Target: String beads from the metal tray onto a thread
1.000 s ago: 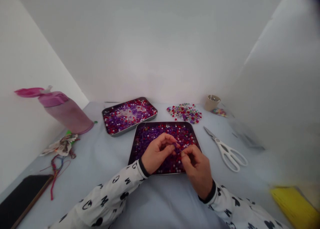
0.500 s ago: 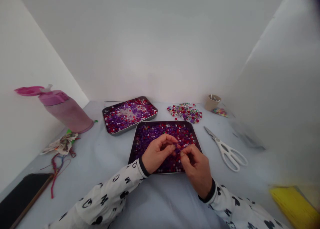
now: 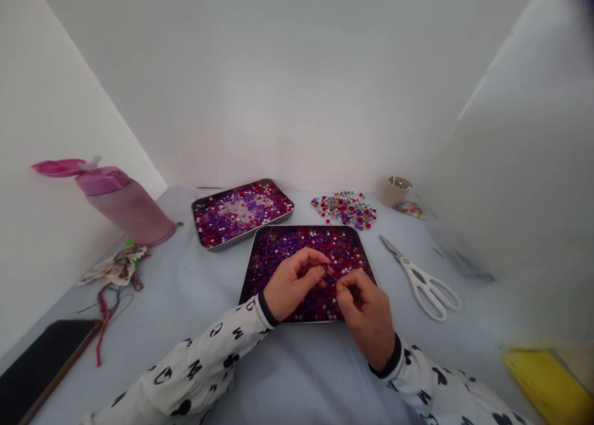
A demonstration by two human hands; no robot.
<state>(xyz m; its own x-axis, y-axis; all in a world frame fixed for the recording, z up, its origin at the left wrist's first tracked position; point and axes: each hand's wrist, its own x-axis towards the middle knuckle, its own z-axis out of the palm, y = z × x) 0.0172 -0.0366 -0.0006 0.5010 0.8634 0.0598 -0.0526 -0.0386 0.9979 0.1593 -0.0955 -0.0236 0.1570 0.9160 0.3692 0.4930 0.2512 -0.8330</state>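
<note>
Both hands work above the near dark tray (image 3: pixel 246 276), which is full of purple, red and white beads (image 3: pixel 290 247). My left hand (image 3: pixel 297 283) is closed in a pinch, with what looks like a purple bead at its fingertips. Just to its right, my right hand (image 3: pixel 364 307) pinches a thin thread (image 3: pixel 333 277). A short length of that thread spans the small gap between the hands. The fingers partly hide the bead, and I cannot make out how the thread passes it.
Behind left stands a second bead tray (image 3: pixel 225 247); loose beads (image 3: pixel 346 210) lie behind. White scissors (image 3: pixel 424 286), a paper cup (image 3: pixel 396 192) and a yellow packet (image 3: pixel 547 382) are at right. At left are a pink bottle (image 3: pixel 132 208), braided cords (image 3: pixel 106 313) and a phone (image 3: pixel 49 360).
My right fingertips have drawn very slightly away from my left, and the thread between them shows more clearly. The whole view has shifted a little; the left hand keeps its pinch.
</note>
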